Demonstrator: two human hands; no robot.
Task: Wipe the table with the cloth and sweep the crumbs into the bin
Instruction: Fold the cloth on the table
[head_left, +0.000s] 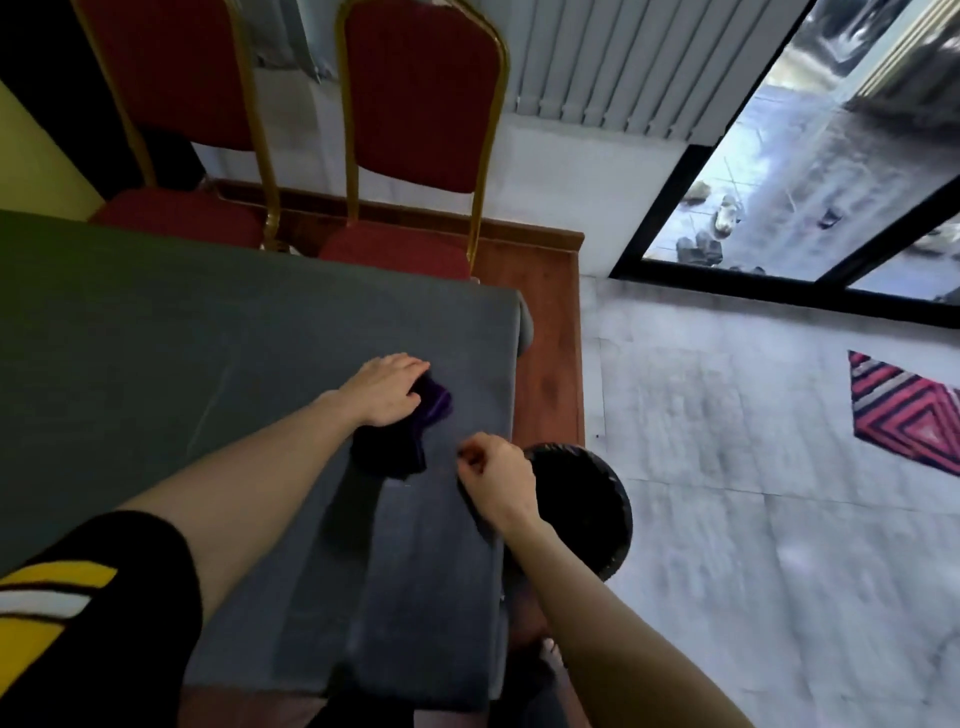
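A dark purple cloth (410, 436) lies bunched on the grey table (208, 338) near its right edge. My left hand (387, 387) presses flat on top of the cloth, fingers spread over it. My right hand (496, 478) hovers at the table's right edge with thumb and fingers pinched together; whether a crumb sits between them is too small to tell. A round black bin (597, 499) stands on the floor just past that edge, partly hidden by my right hand and forearm. No crumbs show on the table.
Two red chairs with gold frames (421, 130) stand at the table's far side. A wooden platform (550, 343) runs along the right edge. Pale floor tiles, a red striped rug (904, 410) and a glass door lie to the right.
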